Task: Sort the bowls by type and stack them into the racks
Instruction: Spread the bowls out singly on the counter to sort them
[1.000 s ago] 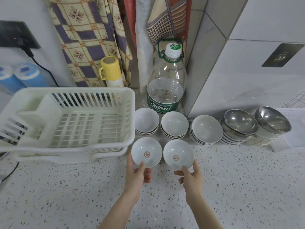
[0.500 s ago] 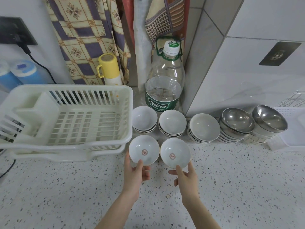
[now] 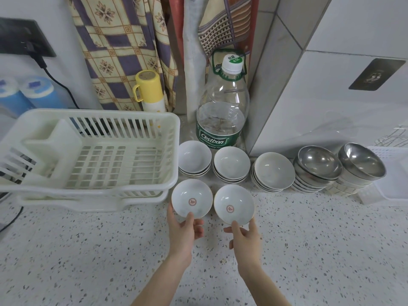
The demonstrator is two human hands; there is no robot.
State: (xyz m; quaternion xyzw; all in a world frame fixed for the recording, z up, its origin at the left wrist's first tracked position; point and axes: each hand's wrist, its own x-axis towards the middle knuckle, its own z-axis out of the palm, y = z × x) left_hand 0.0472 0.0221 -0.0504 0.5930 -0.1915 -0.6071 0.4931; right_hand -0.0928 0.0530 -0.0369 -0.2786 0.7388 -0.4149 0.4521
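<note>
My left hand [image 3: 184, 230] grips the near rim of a small white bowl with a red emblem [image 3: 192, 198], thumb inside it. My right hand [image 3: 245, 237] pinches the near rim of a second white emblem bowl [image 3: 234, 204] beside it. Both bowls sit low over the speckled counter [image 3: 88, 250]. Behind them stand three stacks of plain white bowls [image 3: 194, 156] [image 3: 231, 163] [image 3: 274, 171] and two stacks of steel bowls [image 3: 319, 163] [image 3: 362, 160]. The white plastic dish rack [image 3: 92, 151] at left holds no bowls.
A large water bottle [image 3: 223, 111] and a yellow flask [image 3: 150, 91] stand at the back by hanging cloths. A black cable [image 3: 57, 82] runs from a wall socket behind the rack. A white tray [image 3: 393, 180] and wire rack [image 3: 395, 135] lie at far right.
Both hands stay on their emblem bowls; the view has shifted slightly, and the bowls sit about where they were.
</note>
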